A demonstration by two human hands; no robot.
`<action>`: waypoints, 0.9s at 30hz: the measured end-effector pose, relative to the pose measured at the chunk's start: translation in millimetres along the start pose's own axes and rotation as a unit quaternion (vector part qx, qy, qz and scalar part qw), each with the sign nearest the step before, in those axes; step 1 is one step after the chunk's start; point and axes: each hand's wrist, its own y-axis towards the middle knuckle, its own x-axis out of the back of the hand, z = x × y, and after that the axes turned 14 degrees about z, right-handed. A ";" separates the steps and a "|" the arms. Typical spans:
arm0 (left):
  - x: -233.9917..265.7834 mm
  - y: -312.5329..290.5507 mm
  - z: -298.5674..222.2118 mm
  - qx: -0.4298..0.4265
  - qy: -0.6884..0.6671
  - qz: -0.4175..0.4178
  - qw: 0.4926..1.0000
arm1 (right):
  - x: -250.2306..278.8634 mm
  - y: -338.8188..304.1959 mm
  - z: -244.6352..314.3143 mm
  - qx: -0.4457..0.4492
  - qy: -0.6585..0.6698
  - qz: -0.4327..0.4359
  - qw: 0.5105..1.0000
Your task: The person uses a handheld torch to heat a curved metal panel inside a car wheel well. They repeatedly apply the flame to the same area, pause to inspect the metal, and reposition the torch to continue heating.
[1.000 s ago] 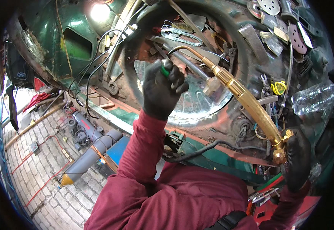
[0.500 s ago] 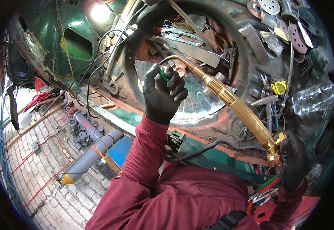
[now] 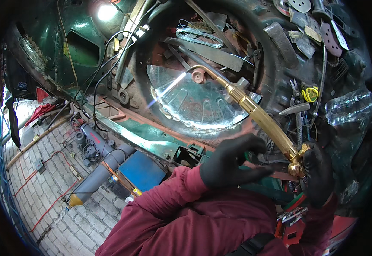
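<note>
A brass gas torch (image 3: 265, 121) slants across the middle, its bent tip over a round recess in green sheet metal. A bright white-blue flame (image 3: 169, 88) shoots from the tip toward the lower left. My right hand (image 3: 318, 173), in a black glove, is closed round the torch's valve end, with fingers by the brass knobs. Below the torch body is my left hand (image 3: 235, 162), also black-gloved, thumb and fingers curled. A small green lighter (image 3: 248, 156) shows partly between them; the rest is hidden.
In the recess lie a wire coil (image 3: 199, 35), metal strips and pliers (image 3: 257, 57). Snips (image 3: 296, 91), a hammer (image 3: 294, 109) and a yellow tape measure (image 3: 310, 96) lie at right. Black cables hang at left; a grey cylinder (image 3: 96, 177) lies on the brick floor.
The torch tip now burns with a flame. My left hand has moved from the tip down and right, toward the valve end. My right hand still holds the torch.
</note>
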 end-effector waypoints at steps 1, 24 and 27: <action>-0.4 6.8 -11.7 -0.031 0.006 0.032 0.999 | 0.0 0.3 -2.6 -0.002 -0.010 -0.002 1.000; 5.1 24.2 -5.3 -0.069 0.155 0.110 0.979 | -5.2 1.3 -11.6 -0.014 -0.012 -0.061 0.998; 28.0 13.3 36.6 0.048 0.208 0.077 0.974 | 6.9 -2.8 -25.9 0.024 -0.051 -0.071 0.996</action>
